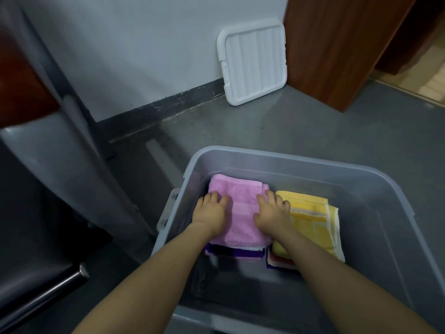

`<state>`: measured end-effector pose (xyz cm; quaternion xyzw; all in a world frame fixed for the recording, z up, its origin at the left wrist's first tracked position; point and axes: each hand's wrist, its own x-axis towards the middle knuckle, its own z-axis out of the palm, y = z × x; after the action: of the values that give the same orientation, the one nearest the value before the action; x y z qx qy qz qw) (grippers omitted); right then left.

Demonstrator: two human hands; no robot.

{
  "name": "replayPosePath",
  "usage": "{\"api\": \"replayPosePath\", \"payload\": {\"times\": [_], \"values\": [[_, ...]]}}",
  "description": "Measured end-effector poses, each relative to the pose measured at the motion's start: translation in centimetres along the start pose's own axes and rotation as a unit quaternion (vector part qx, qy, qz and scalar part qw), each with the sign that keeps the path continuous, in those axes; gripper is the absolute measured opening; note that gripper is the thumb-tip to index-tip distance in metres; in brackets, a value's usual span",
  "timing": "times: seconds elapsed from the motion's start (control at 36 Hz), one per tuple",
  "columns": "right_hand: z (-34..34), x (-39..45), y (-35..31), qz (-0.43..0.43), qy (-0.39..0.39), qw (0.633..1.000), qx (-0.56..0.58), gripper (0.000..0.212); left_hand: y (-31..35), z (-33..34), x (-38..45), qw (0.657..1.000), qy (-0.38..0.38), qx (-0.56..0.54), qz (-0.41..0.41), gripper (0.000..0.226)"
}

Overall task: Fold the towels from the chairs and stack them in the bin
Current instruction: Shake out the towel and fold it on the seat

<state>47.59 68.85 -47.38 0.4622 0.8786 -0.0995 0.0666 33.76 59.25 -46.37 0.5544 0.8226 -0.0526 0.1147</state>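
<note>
Pressing down on the pink towel, both hands lie on its top face inside the grey bin. The left hand sits near the towel's left edge, the right hand at its right edge. Fingers of both look fairly straight and spread, flat on the cloth — nothing curled round or pinched, so far as I can see.

The pink towel is folded, long axis running away from the person toward the far wall of the bin. It tops a pile in the bin's left half; a purple towel shows beneath its near edge. Just beside it, to the right, stands a second pile with a yellow towel on top. The right hand's outer fingers reach to the seam between the piles and may touch the yellow one — cannot say for certain.

Judgement: this looks like settling the towel onto its stack. The hands bracket it evenly on either side, so a lift straight up and back should leave it square.

Elsewhere: the white lid leans against the wall, well apart from the bin; a chair stands to the left.
</note>
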Motion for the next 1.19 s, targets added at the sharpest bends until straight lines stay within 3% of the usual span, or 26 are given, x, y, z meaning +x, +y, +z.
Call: {"api": "replayPosePath", "payload": {"times": [0.31,0.64,0.81,1.06,1.19], "values": [[-6.7,-3.0,-2.2,-0.068,0.076,0.990,0.096,0.036,0.5,-7.0,-3.8,0.992,0.125,-0.028,-0.009,0.034],[-19.9,-9.1,-9.4,-0.168,0.183,0.946,0.210,0.029,-2.4,-20.4,-12.3,0.942,0.314,-0.116,0.006,0.029],[-25.7,-13.1,-15.8,-0.213,0.228,0.915,0.254,0.026,-6.6,-26.3,-18.5,0.897,0.396,-0.197,-0.006,0.028],[-29.9,-17.1,-29.7,-0.298,0.239,0.874,0.301,0.020,-17.8,-29.5,-28.2,0.845,0.463,-0.243,-0.115,0.021],[-29.2,-18.6,-38.1,-0.368,0.187,0.861,0.298,0.018,-24.5,-28.8,-33.5,0.821,0.469,-0.260,-0.196,0.021]]}}
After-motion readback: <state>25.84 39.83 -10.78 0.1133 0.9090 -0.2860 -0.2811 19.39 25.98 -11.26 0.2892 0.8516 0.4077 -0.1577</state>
